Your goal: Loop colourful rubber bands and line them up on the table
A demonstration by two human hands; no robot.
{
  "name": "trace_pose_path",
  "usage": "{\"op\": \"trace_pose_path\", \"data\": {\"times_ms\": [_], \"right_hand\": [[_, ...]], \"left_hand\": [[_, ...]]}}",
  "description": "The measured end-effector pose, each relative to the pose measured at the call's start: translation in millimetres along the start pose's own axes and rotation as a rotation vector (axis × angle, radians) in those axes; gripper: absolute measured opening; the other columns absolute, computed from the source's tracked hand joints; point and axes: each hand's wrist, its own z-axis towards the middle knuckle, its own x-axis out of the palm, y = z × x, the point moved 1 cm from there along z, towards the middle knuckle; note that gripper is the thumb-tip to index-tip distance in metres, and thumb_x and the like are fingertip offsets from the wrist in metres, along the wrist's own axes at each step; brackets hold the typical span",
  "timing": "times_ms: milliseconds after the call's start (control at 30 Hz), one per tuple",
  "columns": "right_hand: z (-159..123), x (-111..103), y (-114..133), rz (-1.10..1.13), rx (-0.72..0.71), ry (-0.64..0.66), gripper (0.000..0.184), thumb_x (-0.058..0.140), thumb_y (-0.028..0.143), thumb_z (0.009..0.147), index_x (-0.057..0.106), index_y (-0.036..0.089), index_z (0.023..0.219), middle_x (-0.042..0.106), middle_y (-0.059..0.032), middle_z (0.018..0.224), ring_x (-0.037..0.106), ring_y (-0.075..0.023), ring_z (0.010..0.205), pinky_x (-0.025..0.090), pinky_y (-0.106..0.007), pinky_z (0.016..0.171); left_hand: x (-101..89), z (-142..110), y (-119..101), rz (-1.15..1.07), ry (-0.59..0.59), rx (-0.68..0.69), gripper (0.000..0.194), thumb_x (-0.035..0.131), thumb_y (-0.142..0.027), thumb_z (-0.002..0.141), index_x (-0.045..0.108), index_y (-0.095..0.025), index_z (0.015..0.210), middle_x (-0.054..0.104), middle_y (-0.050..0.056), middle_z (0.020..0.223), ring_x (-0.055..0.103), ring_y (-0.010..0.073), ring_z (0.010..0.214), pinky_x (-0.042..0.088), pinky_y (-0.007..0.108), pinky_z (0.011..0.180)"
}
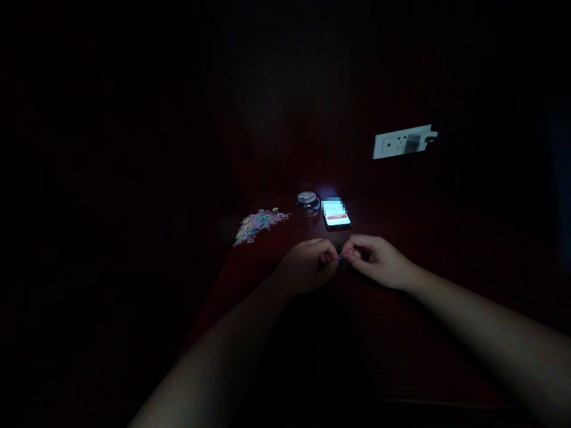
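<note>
Both my hands meet over the dark red table (250,279), close in front of a lit phone. My left hand (308,264) pinches one end of a small pale elastic band (340,257), its fingers curled in. At the other end of the band, my right hand (378,259) grips with thumb and forefinger. Little of the band shows between the fingertips. Small dark things lie under the fingertips, too dim to name. To the left is a loose heap of small coloured elastic bands (259,224), apart from both hands.
A phone (338,220) with a bright screen lies just beyond my hands. Beside it on the left stands a small round lidded container (307,199). A white socket plate (402,142) with a plug is on the wall behind. Most surroundings are too dark to make out.
</note>
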Motion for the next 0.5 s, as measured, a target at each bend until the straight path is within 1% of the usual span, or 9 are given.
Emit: {"op": "trace_pose_path", "data": {"times_ms": [100, 267, 367, 500], "right_hand": [[1, -4, 1, -0.088, -0.045, -0.007, 0.017, 0.058, 0.030, 0.086, 0.063, 0.017, 0.077, 0.053, 0.0010, 0.064, 0.047, -0.0121, 0.058, 0.038, -0.024, 0.054], [3, -14, -2, -0.296, -0.123, -0.021, 0.013, 0.057, 0.025, 0.085, 0.067, 0.018, 0.081, 0.060, -0.0025, 0.073, 0.056, -0.0153, 0.068, 0.043, -0.027, 0.064], [4, -18, -7, -0.363, -0.096, 0.014, 0.015, 0.057, 0.025, 0.086, 0.069, 0.018, 0.082, 0.062, -0.0036, 0.075, 0.058, -0.0162, 0.069, 0.044, -0.028, 0.066], [5, -18, -11, -0.423, -0.042, 0.074, 0.018, 0.057, 0.026, 0.087, 0.072, 0.019, 0.083, 0.066, -0.0055, 0.080, 0.061, -0.0173, 0.072, 0.045, -0.029, 0.067]], "left_hand": [[-0.2, 0, -1, -0.001, 0.021, -0.019, 0.004, 0.059, -0.017, 0.083, 0.059, -0.018, 0.086, 0.060, -0.001, 0.079, 0.056, 0.0098, 0.068, 0.046, 0.023, 0.063], [-0.9, 0, 0, 0.008, 0.038, -0.034, 0.004, 0.059, -0.018, 0.083, 0.060, -0.018, 0.087, 0.061, -0.001, 0.081, 0.056, 0.0104, 0.069, 0.046, 0.023, 0.064], [-0.6, -1, 3, 0.034, 0.062, -0.037, 0.006, 0.060, -0.020, 0.083, 0.062, -0.018, 0.089, 0.063, 0.000, 0.083, 0.058, 0.0119, 0.073, 0.046, 0.025, 0.067], [-0.2, -1, 6, 0.092, 0.128, 0.036, 0.010, 0.061, -0.023, 0.085, 0.067, -0.020, 0.093, 0.068, 0.001, 0.091, 0.060, 0.0156, 0.085, 0.046, 0.031, 0.083]]}}
